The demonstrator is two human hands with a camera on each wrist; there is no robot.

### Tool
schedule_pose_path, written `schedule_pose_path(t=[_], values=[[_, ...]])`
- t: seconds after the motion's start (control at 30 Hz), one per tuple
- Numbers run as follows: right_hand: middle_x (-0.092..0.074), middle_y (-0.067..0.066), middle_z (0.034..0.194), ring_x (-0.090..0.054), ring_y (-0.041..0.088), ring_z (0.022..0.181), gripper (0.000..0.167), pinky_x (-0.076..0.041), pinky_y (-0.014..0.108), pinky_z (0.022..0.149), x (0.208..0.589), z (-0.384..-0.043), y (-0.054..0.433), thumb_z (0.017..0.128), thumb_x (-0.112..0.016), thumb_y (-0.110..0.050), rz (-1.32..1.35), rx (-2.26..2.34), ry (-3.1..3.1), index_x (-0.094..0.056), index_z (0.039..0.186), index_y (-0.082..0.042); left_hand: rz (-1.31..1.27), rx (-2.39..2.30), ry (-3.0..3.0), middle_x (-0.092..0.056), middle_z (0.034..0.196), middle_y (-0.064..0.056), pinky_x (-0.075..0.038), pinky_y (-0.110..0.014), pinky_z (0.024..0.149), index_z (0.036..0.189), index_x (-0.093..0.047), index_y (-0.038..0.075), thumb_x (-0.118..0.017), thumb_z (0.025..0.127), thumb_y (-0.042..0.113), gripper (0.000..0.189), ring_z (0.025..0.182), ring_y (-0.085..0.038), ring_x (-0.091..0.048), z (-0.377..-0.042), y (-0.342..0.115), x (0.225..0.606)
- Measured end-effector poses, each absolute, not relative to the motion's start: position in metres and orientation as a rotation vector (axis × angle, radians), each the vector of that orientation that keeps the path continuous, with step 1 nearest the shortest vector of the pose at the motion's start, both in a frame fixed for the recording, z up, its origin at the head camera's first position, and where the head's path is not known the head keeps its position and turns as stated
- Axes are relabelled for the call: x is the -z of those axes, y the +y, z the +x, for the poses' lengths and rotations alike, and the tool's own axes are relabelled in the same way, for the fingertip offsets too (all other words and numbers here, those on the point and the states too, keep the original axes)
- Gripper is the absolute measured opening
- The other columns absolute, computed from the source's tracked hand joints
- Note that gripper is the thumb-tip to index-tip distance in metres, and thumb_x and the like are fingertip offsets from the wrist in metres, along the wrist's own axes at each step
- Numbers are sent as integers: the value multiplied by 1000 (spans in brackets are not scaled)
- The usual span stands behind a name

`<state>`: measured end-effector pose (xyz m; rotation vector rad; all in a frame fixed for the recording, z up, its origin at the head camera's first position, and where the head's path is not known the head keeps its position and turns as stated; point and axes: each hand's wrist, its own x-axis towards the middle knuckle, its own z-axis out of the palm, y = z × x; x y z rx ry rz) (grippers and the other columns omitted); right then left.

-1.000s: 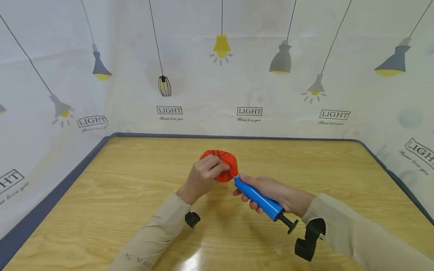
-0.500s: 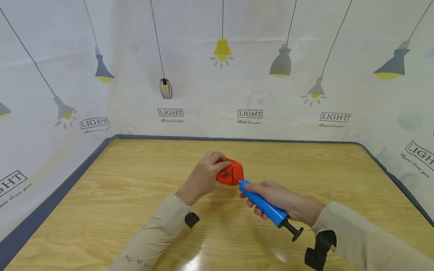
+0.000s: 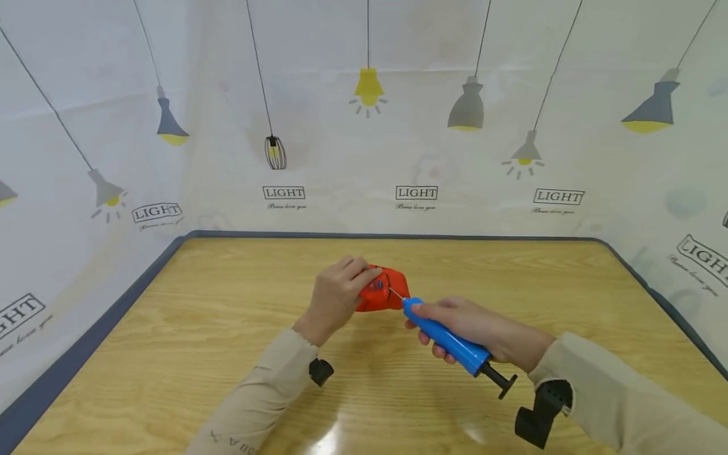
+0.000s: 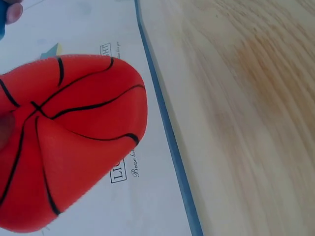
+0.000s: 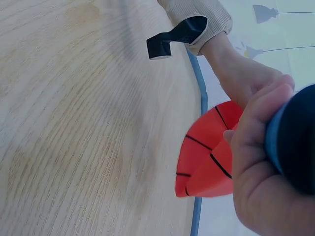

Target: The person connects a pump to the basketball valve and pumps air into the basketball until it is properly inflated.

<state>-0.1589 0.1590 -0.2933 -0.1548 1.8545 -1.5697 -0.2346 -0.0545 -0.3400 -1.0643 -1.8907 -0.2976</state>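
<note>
A limp, dented red ball with black basketball lines [image 3: 396, 282] is held above the table in my left hand [image 3: 332, 297], thumb on its near face beside a small dark mark. Its folded far side fills much of the left wrist view, where the sunken ball [image 4: 93, 123] shows creases meeting at one point. My right hand [image 3: 469, 325] grips a blue hand pump [image 3: 449, 344] around the barrel, thumb on top near the nozzle. A thin needle [image 3: 396, 293] projects from the pump and its tip overlaps the ball's face. The black plunger handle [image 3: 504, 384] points back toward me, partly drawn out.
Below both hands lies a wood-grain table [image 3: 227, 354] with a dark blue edge [image 3: 483, 238]. A pale curtain printed with lamps [image 3: 341, 145] surrounds it on the back and sides. Black camera mounts [image 3: 540, 414] hang from the wrists.
The ball has shifted right and turned in my left hand, so the dark mark now shows. My right hand has moved the pump slightly right, with the needle now more in view.
</note>
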Motion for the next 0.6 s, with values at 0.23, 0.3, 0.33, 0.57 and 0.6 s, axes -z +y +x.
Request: schedule_pose_path(t=[0.23,0.3,0.33,0.57,0.6], values=[[-56,7,76,-52,9,51,52,-45,20,47,292,-155,159,87,-49,-42,-172,1526,1907,-48,109,4,-1122,385,-1778,-55,68,-1,-49,-22,56,74,-69,4,-74,63,-1,13,61,-13,-54,-236,-57,338],[-56,8,76,-52,10,52,52,-45,20,47,292,-154,159,86,-49,-42,-177,1517,1927,-48,108,5,-1095,414,-1763,-54,66,-1,-48,-23,54,68,-67,5,-75,62,3,11,58,-13,-54,-236,-57,338],[-57,8,76,-52,10,52,52,-45,20,47,292,-153,159,86,-49,-42,-179,1512,1940,-48,108,5,-1079,433,-1760,-54,65,-1,-48,-24,54,66,-66,6,-75,61,4,11,57,-13,-54,-237,-57,337],[-57,9,76,-53,11,52,51,-45,21,48,290,-151,161,86,-49,-42,-219,1508,1963,-48,106,5,-980,627,-1836,-56,66,2,-47,-26,55,66,-65,11,-74,55,9,14,58,-13,-54,-239,-54,339],[-57,9,76,-53,11,52,50,-45,21,48,290,-150,161,86,-49,-42,-223,1511,1963,-48,106,5,-967,653,-1856,-57,67,2,-47,-26,55,67,-66,11,-74,55,11,15,59,-12,-55,-239,-54,340]])
